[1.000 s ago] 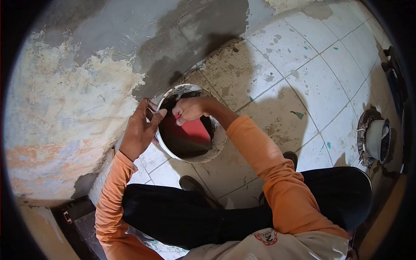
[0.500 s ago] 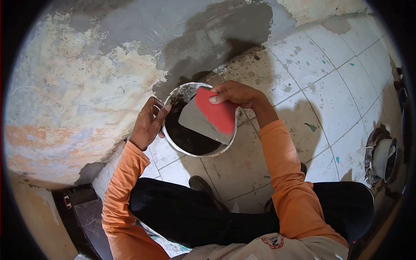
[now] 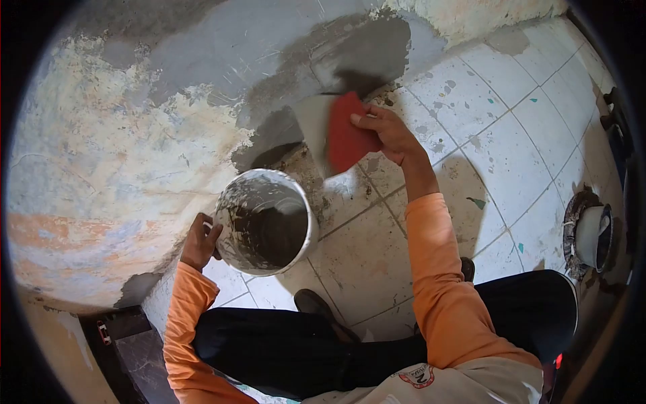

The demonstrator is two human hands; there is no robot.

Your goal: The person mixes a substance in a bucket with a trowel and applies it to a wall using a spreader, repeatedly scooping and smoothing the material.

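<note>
My right hand grips a plastering scraper by its red side, thumb on top. Its grey blade side points left toward the wall's foot and is slightly blurred. Left of it, my left hand holds the rim of a white bucket, fingers closed on the near-left edge. The bucket tilts so that I see into it. Grey wet plaster lies at its bottom and smears coat the inner wall. Fresh dark-grey plaster covers part of the wall above the scraper.
The wall on the left has peeling paint. Spattered white tiles spread to the right. A second dirty bucket lies at the far right. Dark slabs stand at lower left, and my shoe is below the bucket.
My right hand has lifted the scraper out of the bucket, up toward the wall. My left hand has moved the bucket down and left, tilting its opening.
</note>
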